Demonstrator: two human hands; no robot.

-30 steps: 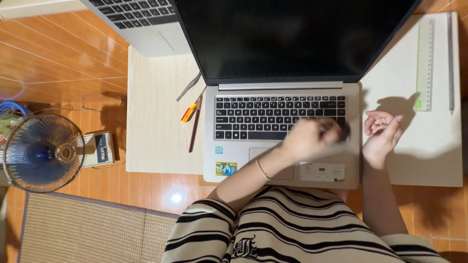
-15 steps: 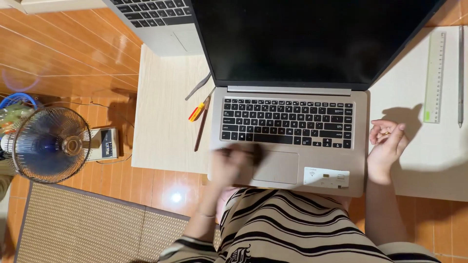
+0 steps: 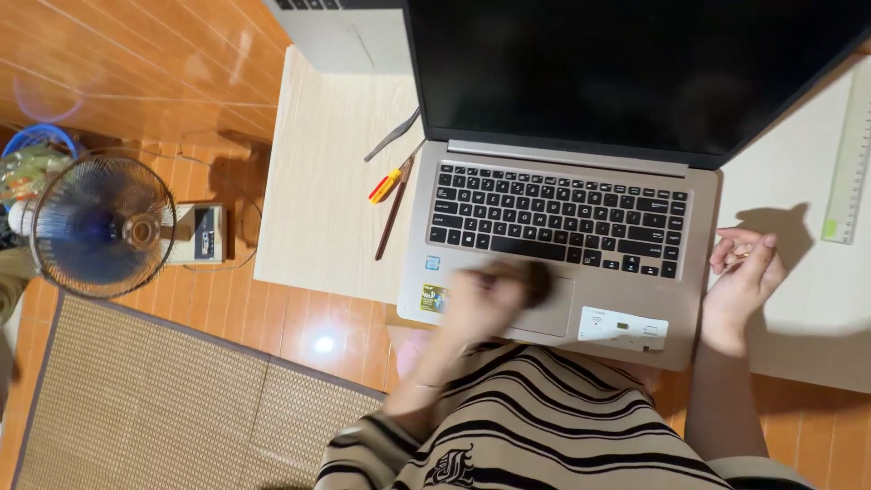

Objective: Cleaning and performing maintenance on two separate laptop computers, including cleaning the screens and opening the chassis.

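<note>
An open gold-coloured laptop [image 3: 562, 227] with a dark screen stands on a pale low table [image 3: 327, 181]. My left hand [image 3: 481, 304] is blurred over the touchpad at the laptop's front, closed around a small dark thing [image 3: 537, 281]. My right hand [image 3: 744, 281] rests on the table just right of the laptop with its fingers curled; whether it holds anything is unclear. My striped top fills the bottom of the head view.
Left of the keyboard lie a red-and-yellow screwdriver [image 3: 386, 186], a thin brown stick [image 3: 395, 213] and a metal tool [image 3: 392, 136]. A green ruler [image 3: 848, 172] lies far right. On the wooden floor stand a fan [image 3: 100, 222], a small box [image 3: 200, 234] and a woven mat [image 3: 136, 399].
My left hand swept from the keyboard's right side to the lower left of the laptop, then back toward the touchpad. The right hand stayed put. The camera view shifted.
</note>
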